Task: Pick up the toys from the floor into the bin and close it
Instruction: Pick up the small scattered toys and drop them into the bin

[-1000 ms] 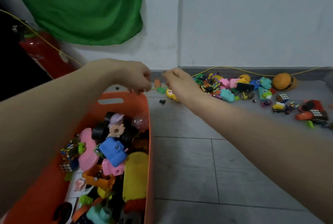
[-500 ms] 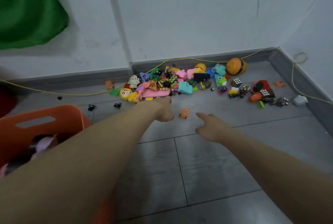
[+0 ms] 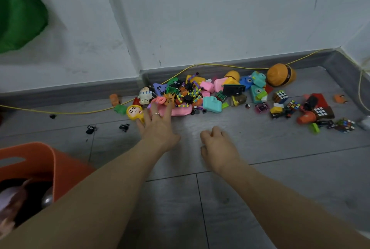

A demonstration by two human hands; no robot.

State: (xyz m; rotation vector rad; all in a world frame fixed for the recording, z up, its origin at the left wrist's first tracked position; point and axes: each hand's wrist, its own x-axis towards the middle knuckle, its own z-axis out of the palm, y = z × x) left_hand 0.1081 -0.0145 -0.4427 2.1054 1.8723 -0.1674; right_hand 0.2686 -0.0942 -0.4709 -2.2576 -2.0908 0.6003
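Left hand: my left hand (image 3: 158,128) has moved on to the near edge of the toys (image 3: 202,96), fingers now spread straight over the pink toy (image 3: 179,111).
Right hand: my right hand (image 3: 217,144) sits curled at centre; the small orange toy seen just beyond it earlier is gone, and I cannot tell whether it holds it.
Bin: the bin (image 3: 46,160) is at lower left, uncovered.

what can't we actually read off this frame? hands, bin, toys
- Right hand, head view: fingers curl under, so its own back hides whether it holds anything.
- Bin: cut off by the left edge and covered by the left forearm; contents dark and blurred, no lid in view.
- Left hand: fingers reach over the pink toy; contact unclear.
- Small black bits: too small to identify.
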